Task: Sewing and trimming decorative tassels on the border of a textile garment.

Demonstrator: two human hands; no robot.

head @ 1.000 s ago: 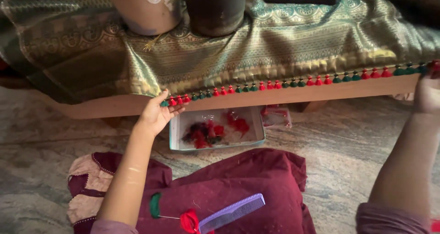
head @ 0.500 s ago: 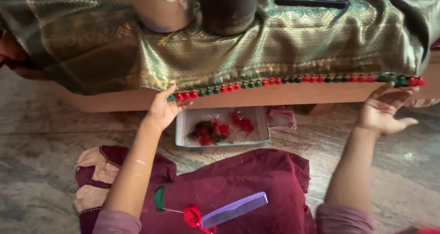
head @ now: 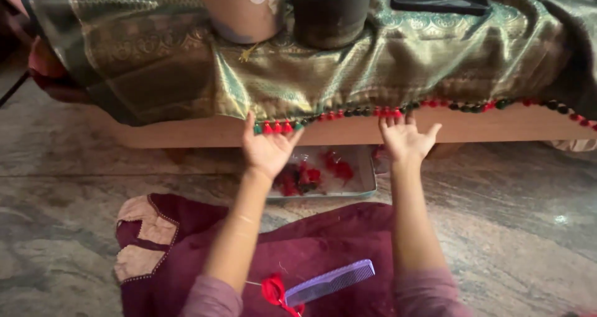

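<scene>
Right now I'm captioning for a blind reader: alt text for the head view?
Both hands, left hand and right hand, reach up to the red and green tassel trim edging a green-gold cloth; a lilac comb lies on maroon fabric below.

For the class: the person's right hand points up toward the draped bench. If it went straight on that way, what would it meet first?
The right hand would likely first meet the row of red and green tassels on the green-gold cloth; its fingertips look at or just under them. Depth is unclear.

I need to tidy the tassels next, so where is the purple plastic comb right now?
In the head view, the purple plastic comb lies on the maroon cloth over the lap, between the two forearms, beside the red thread bundle.
</scene>
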